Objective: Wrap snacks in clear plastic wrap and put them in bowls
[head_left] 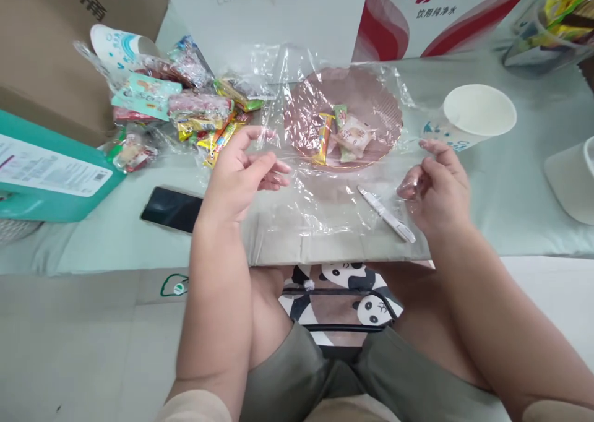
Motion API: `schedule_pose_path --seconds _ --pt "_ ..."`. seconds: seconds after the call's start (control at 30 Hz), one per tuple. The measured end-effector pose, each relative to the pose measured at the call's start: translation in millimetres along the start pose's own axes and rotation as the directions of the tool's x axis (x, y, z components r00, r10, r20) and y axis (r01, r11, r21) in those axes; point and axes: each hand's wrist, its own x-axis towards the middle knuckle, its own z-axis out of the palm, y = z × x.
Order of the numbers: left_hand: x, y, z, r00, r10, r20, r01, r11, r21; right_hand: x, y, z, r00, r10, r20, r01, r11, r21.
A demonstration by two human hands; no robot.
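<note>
A clear plastic film [315, 193] spreads between my hands, over a round pink plate [301, 112] with a ribbed edge. On the plate lie a yellow-orange wrapped snack [323, 138] and a pale wrapped snack [353, 136]. My left hand [248, 168], left of the plate, has its fingers apart at the film's edge; no firm hold shows. To the right of the plate, my right hand [439, 184] has its fingers curled and pinches the film. A white pen-like cutter [386, 214] lies near the right hand, beside the film.
Wrapped snacks [199, 106] pile up at the back left beside a tipped paper cup [116, 47]. A phone [171, 208] lies left of my left arm. An upright paper cup [480, 116] stands right, near another white cup [573, 180]. Boxes line the back.
</note>
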Motion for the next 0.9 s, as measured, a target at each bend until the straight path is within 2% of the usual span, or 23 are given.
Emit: schedule_pose_path --seconds 0.07,0.17,0.27,0.37,0.47,0.57,0.63,0.7,0.77,0.83,0.87,0.9 --pt "0.0 0.8 0.0 0.997 0.071 -0.028 -0.072 0.997 -0.032 -1.6 0.8 -4.5 1.000 -0.010 0.003 0.010 1.000 0.009" --pt "1.2 0.6 -0.1 0.994 0.093 -0.061 -0.096 0.994 -0.048 -4.5 0.6 -8.8 0.998 -0.051 0.024 0.051 0.999 0.005" --pt "0.9 -2.0 -1.0 0.983 0.174 -0.055 -0.177 0.982 -0.068 -8.3 -1.4 -10.3 0.994 -0.100 0.038 0.100 0.995 0.006" --pt "-3.7 -1.8 -2.1 0.947 0.323 -0.009 -0.322 0.941 -0.102 -13.5 -5.8 -11.4 0.984 -0.157 0.089 0.157 0.988 0.005" --pt "-9.7 3.2 -2.5 0.901 0.433 -0.016 -0.433 0.900 -0.057 -18.2 -9.5 -15.6 0.951 -0.269 0.151 0.281 0.958 -0.065" --pt "-11.6 6.9 -3.9 0.895 0.446 -0.011 -0.443 0.890 0.107 -20.0 -9.5 -22.0 0.905 -0.377 0.198 0.419 0.870 -0.260" --pt "-10.5 6.9 -6.1 0.886 0.462 -0.020 -0.444 0.861 0.248 -19.8 -8.5 -25.2 0.881 -0.431 0.196 0.472 0.765 -0.438" --pt "-10.0 6.7 -8.5 0.849 0.527 -0.040 -0.483 0.804 0.348 -19.7 -8.7 -26.4 0.851 -0.493 0.180 0.497 0.647 -0.578" --pt "-12.4 8.7 -9.7 0.801 0.597 -0.037 -0.542 0.751 0.378 -20.6 -11.8 -26.0 0.801 -0.571 0.179 0.546 0.573 -0.611" --pt "-18.4 13.9 -8.3 0.777 0.630 -0.016 -0.592 0.738 0.324 -22.4 -18.1 -25.5 0.772 -0.614 0.166 0.596 0.607 -0.526" --pt "-22.3 17.4 -6.4 0.769 0.639 -0.012 -0.613 0.743 0.267 -23.1 -22.0 -25.8 0.784 -0.601 0.158 0.601 0.667 -0.440" --pt "-26.3 20.9 -3.6 0.763 0.646 -0.015 -0.632 0.750 0.198 -23.5 -25.9 -26.4 0.814 -0.560 0.154 0.576 0.746 -0.334"
